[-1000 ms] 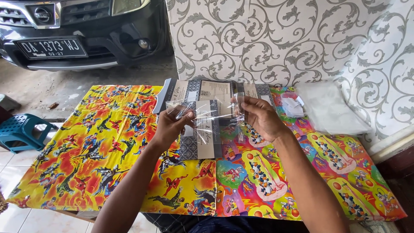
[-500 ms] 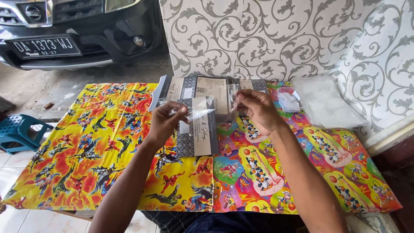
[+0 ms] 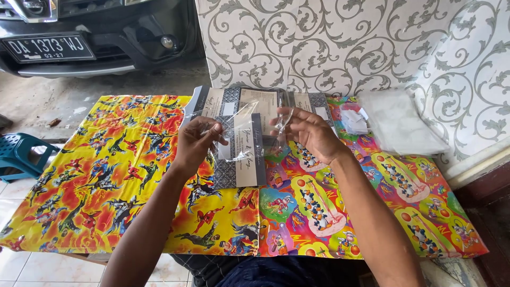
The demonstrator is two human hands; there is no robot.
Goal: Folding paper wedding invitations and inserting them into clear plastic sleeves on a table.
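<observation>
Sleeve (image 3: 249,119) of clear plastic is stretched between left hand (image 3: 194,143) and right hand (image 3: 308,133), both pinching its edges, mouth spread above the card (image 3: 244,154) at twelve o'clock.

A dark car (image 3: 95,32) stands nose-in at the top left on the concrete floor (image 3: 48,101). A blue plastic stool (image 3: 18,157) sits on pale tiles beside the worktop (image 3: 79,175), which is spread with bright cartoon wrapping paper. At its far right corner lie a stack of clear plastic bags (image 3: 401,125) and small white labels (image 3: 353,121). Grey swirl-patterned wallpaper (image 3: 345,48) covers the wall behind.
</observation>
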